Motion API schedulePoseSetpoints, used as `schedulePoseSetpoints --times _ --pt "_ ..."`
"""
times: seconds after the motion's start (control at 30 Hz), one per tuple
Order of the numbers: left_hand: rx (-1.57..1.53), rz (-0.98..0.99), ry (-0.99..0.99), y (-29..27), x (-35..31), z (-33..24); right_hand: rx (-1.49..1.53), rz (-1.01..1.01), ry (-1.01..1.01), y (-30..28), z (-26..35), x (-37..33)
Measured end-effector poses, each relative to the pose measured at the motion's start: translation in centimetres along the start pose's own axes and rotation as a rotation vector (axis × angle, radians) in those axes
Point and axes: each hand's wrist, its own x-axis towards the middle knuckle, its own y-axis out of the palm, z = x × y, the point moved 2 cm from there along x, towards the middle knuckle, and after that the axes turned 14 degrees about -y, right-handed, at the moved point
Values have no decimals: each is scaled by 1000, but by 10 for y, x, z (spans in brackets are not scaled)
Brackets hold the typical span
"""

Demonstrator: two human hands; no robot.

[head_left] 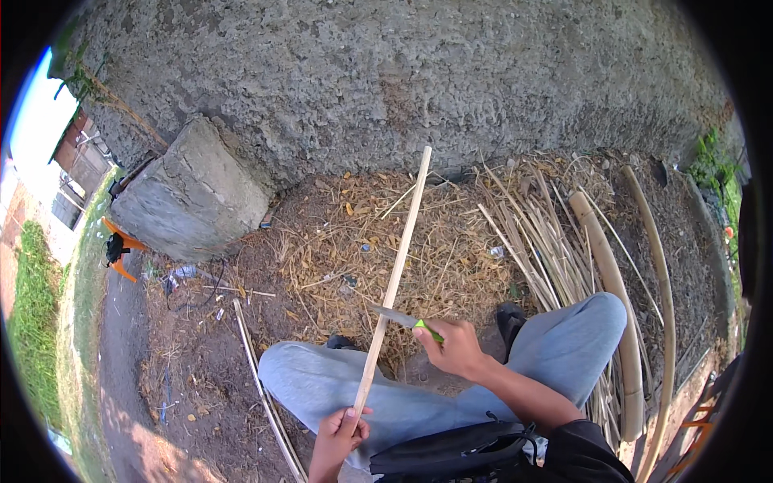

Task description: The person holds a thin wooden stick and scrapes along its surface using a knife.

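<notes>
A long pale bamboo strip [399, 258] slants up and away from my lap toward the wall. My left hand [344, 432] is closed round its near end, just over my left thigh. In my right hand [453, 349] is a knife [400, 317] with a green handle. The fist is wrapped round the handle, and the blade points left, lying across the strip a little below its middle. Whether the edge bites into the bamboo, I cannot tell.
Shavings and dry leaves [346, 249] cover the ground before my feet. To the right lie a heap of thin strips [547, 233] and thick bamboo lengths [609, 274]. A concrete block [197, 193] stands at left against the rough wall [451, 80]. Split bamboo [262, 386] lies left of my knee.
</notes>
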Motion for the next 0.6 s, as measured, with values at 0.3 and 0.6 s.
schedulePoseSetpoints --times 0.3,0.6 --pt "236 -97 171 16 22 -1 -250 98 -414 24 28 -23" --pt "372 -237 290 14 33 21 -349 65 -216 24 -7 -4"
